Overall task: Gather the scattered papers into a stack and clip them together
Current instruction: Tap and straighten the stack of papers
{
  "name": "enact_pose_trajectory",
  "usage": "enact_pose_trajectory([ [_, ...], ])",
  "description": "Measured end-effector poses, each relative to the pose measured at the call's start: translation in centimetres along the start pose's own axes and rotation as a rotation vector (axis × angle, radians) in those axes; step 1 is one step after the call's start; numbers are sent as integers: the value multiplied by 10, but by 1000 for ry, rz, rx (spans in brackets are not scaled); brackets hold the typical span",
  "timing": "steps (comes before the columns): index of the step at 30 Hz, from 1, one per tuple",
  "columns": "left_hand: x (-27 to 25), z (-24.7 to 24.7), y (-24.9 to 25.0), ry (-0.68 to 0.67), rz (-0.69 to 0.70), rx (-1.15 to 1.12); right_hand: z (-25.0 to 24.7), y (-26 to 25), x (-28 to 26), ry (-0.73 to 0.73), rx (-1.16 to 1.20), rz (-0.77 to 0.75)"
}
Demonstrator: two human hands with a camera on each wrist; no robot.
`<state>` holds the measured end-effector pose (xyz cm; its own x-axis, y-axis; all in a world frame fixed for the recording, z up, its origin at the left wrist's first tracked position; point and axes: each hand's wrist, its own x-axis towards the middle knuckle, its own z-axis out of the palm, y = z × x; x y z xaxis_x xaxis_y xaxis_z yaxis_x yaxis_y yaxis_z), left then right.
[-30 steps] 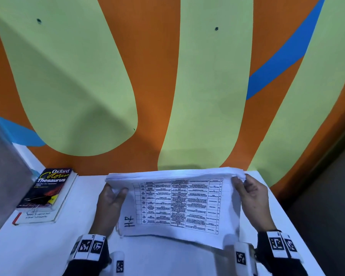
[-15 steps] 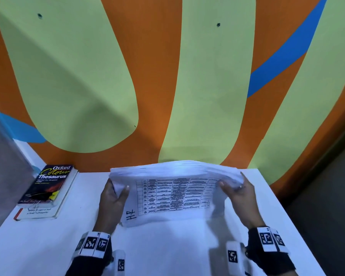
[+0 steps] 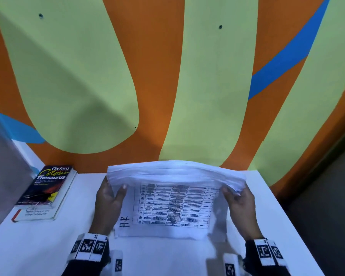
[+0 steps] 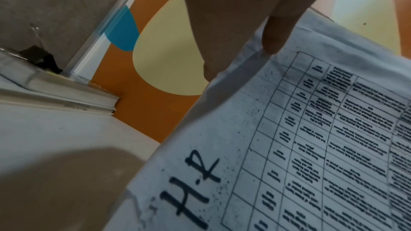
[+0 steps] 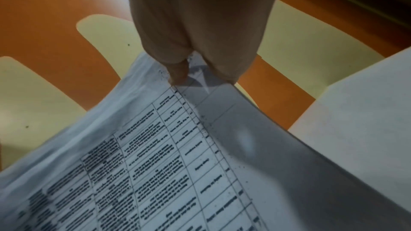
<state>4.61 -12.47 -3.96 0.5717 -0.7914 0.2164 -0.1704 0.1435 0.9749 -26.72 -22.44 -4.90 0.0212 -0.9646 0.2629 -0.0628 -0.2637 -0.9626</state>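
A stack of white papers (image 3: 173, 204) stands tilted on its long lower edge on the white table (image 3: 38, 246); its top sheet bears a printed grid and the handwritten letters "H.P". The stack's upper edge bows upward in the middle. My left hand (image 3: 110, 198) grips the upper left corner, thumb on the front sheet (image 4: 289, 147). My right hand (image 3: 237, 200) pinches the upper right corner, thumb on the front of the papers (image 5: 177, 164). A black binder clip (image 4: 42, 57) lies on the book at the left.
An Oxford Colour Thesaurus (image 3: 46, 186) lies on another book (image 3: 36, 213) at the table's back left corner. An orange, green and blue wall (image 3: 167, 76) rises directly behind the table. The table's right edge (image 3: 287, 216) drops to a dark floor.
Both hands have squeezed the stack inward and raised it steeper, so its upper edge now arches up. The lower edge has slid back on the table.
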Motion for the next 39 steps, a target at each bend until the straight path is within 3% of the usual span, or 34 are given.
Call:
enact_pose_trajectory([
  [3,-1,-1,3,15,9,-17,2,-16,-6,16,-21,-46],
  [8,5,7,36,217,109,0,14,-58,-6,144,-61,-221],
  [11,6,9,42,206,151,-14,16,-64,-4,196,-37,-262],
  [15,4,9,9,51,-7,49,15,-29,-9,56,-106,-71],
  [18,0,15,-2,23,-33,100,13,-9,-12,26,-147,3],
  [22,0,13,3,94,-4,67,11,-12,-8,74,-100,-4],
  [26,2,9,2,2,-107,68,4,-4,-4,11,-95,51],
  [33,10,10,-1,-51,-87,107,6,-6,5,23,-133,129],
  [34,12,11,7,-55,-68,110,7,-18,9,94,-205,63],
  [36,16,15,25,-73,-35,120,13,-50,13,184,-460,-231],
  [38,20,21,51,-163,-8,110,28,-89,16,20,-718,-481],
  [39,22,24,65,-211,26,113,40,-105,18,-117,-782,-495],
])
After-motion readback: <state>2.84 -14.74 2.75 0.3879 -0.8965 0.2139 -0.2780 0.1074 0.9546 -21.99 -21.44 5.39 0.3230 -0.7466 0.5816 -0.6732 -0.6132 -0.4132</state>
